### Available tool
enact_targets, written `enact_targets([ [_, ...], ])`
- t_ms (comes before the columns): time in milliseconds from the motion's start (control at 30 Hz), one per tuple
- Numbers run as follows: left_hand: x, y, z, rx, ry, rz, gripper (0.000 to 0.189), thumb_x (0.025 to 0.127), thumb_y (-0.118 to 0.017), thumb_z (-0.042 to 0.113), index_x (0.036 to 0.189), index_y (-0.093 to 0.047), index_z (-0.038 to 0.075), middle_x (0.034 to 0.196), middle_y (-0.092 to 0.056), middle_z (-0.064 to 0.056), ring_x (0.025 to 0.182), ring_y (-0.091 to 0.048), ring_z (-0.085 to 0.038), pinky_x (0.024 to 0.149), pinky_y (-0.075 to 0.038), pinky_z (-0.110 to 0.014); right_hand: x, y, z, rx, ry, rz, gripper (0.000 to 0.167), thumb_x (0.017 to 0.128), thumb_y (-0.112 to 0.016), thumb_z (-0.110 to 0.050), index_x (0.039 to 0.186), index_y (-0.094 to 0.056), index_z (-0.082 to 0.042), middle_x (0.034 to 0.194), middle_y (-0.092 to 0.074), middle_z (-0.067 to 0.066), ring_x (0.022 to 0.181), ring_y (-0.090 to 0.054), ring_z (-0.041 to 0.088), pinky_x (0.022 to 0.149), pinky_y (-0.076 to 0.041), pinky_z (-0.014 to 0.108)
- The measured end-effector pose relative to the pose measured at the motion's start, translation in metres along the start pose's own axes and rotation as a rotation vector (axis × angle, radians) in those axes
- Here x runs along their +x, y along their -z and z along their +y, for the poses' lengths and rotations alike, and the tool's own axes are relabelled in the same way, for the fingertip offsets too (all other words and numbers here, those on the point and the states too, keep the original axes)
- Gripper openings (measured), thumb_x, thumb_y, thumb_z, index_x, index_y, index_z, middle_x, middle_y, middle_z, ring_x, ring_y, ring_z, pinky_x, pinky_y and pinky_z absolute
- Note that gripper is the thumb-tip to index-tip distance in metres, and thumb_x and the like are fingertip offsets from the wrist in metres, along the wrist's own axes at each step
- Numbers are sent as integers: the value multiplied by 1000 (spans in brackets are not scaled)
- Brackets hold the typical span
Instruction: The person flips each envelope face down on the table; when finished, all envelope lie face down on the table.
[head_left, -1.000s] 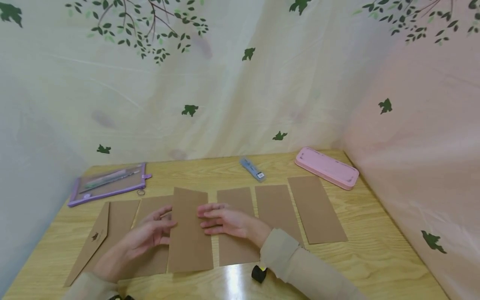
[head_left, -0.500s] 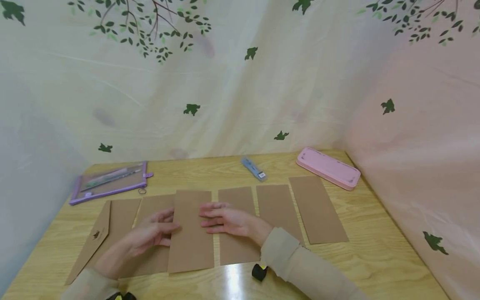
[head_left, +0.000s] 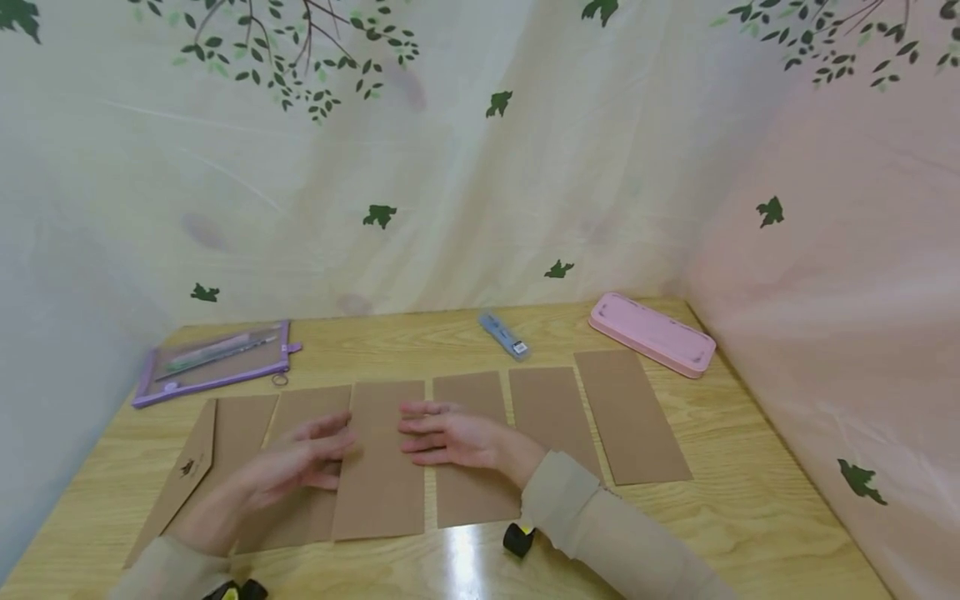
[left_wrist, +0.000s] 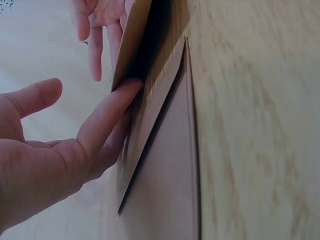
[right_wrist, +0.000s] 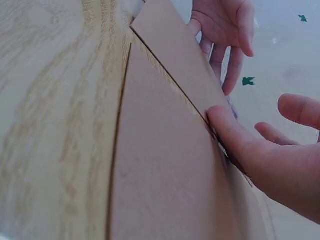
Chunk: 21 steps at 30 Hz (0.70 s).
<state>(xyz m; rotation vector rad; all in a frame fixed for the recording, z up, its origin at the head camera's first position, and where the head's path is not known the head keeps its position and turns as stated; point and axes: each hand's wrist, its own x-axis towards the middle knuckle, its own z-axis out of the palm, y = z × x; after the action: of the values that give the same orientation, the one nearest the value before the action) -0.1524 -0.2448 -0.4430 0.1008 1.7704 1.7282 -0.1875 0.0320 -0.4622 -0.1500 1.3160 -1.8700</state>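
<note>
A plain brown paper rectangle (head_left: 380, 492) lies between my hands in a row of similar ones in the head view. My left hand (head_left: 303, 458) touches its left edge with loosely extended fingers. In the left wrist view a fingertip (left_wrist: 131, 86) sits right at that edge, which is tilted up over a dark gap. My right hand (head_left: 457, 437) lies over the right edge, fingers stretched out over the paper. In the right wrist view its nearest digit (right_wrist: 222, 117) touches the border between two pieces. At the far left lies a brown envelope (head_left: 243, 417) with a pointed, printed flap (head_left: 183, 475).
Further brown rectangles (head_left: 547, 417) extend to the right. Behind the row are a purple-edged zip pouch (head_left: 247, 371) with pens in it, a small blue packet (head_left: 504, 336) and a pink case (head_left: 652, 333). A patterned curtain (head_left: 450, 167) rises along the wooden table's (head_left: 765, 467) back.
The rectangle between my hands was tilted and overlapped its left neighbour; it has straightened and settled into the row. My left hand shifted slightly left, and the right hand has hardly moved.
</note>
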Motion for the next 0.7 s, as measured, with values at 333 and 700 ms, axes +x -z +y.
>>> enact_targets([
  [333, -3, -1, 3, 13, -18, -15, 81, 106, -53, 21, 155, 3, -13, 160, 1, -39, 144, -16, -57, 94, -54, -54, -2, 2, -2, -26, -10, 3, 53, 105, -52, -11, 155, -36, -1, 151, -46, 21, 125, -58, 35, 108, -46, 49],
  [700, -12, 1, 5, 32, -33, -9, 81, 105, -57, 21, 155, -4, -14, 157, -8, -42, 141, -26, -55, 101, -51, -53, 3, 4, -1, -65, -25, 7, 52, 105, -52, -10, 154, -37, 2, 153, -45, 21, 126, -58, 34, 110, -44, 48],
])
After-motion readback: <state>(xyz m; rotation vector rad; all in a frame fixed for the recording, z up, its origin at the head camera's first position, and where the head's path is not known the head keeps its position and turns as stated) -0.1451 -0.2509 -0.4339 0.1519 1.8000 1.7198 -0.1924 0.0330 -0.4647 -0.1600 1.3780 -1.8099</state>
